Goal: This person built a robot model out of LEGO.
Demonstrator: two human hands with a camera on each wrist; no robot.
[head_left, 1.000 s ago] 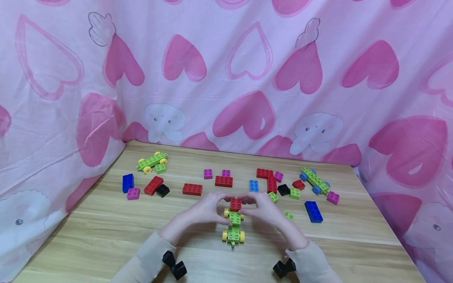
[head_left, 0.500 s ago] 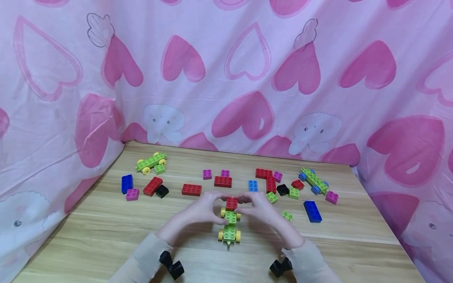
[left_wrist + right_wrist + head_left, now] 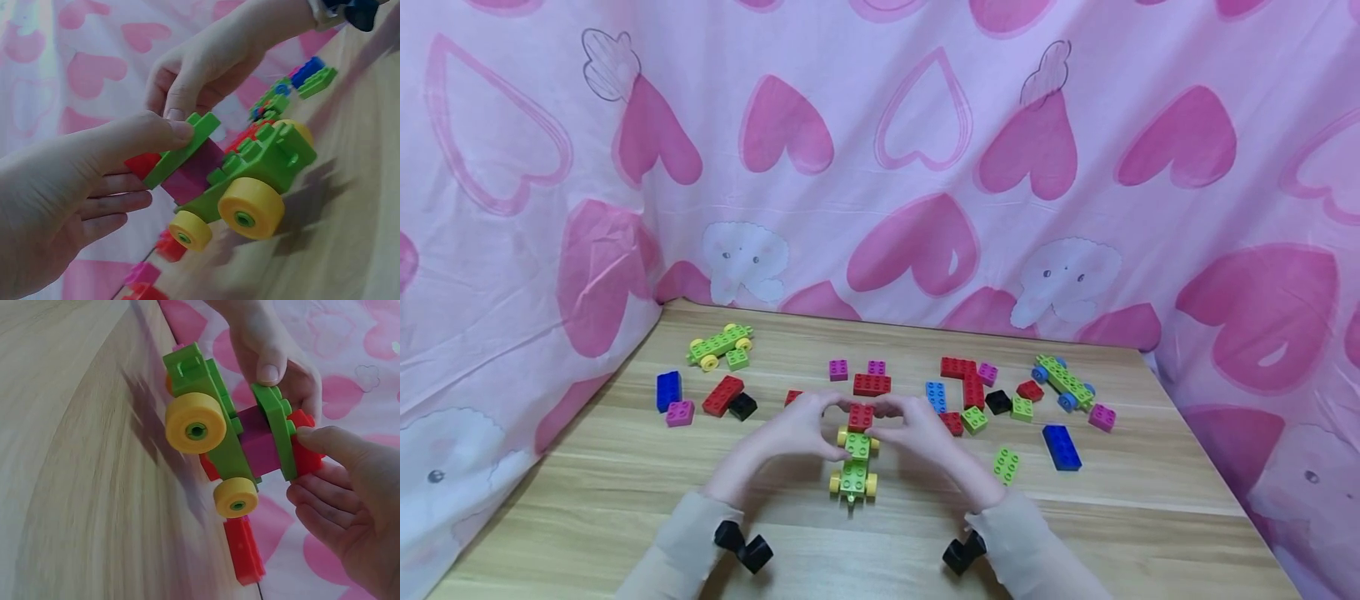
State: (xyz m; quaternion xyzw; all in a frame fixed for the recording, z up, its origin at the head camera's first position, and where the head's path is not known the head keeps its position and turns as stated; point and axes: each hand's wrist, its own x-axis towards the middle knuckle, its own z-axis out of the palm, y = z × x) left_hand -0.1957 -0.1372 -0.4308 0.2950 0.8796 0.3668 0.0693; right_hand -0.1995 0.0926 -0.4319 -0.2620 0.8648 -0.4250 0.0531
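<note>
In the head view a small toy car (image 3: 853,477) is between my two hands, built on a green base with yellow wheels. A magenta brick (image 3: 258,447) rises from the base, topped by a green plate (image 3: 276,434) and a red brick (image 3: 861,416). My left hand (image 3: 801,429) holds the upper bricks from the left, thumb on the green plate. From the other side my right hand (image 3: 917,429) grips the same bricks, thumb near the red one. In both wrist views the wheels appear off the table, above their shadow.
On the wooden table (image 3: 895,550), a green chassis with yellow wheels (image 3: 721,343) stands back left and one with blue wheels (image 3: 1063,383) back right. Loose bricks lie between, including a blue brick (image 3: 1062,448) and a green piece (image 3: 1006,465). A pink heart-patterned curtain (image 3: 820,200) hangs behind.
Both hands have moved left and slightly up in the head view, carrying the toy car. A red brick and the green piece on the right are now more exposed; a left red brick is partly covered.
</note>
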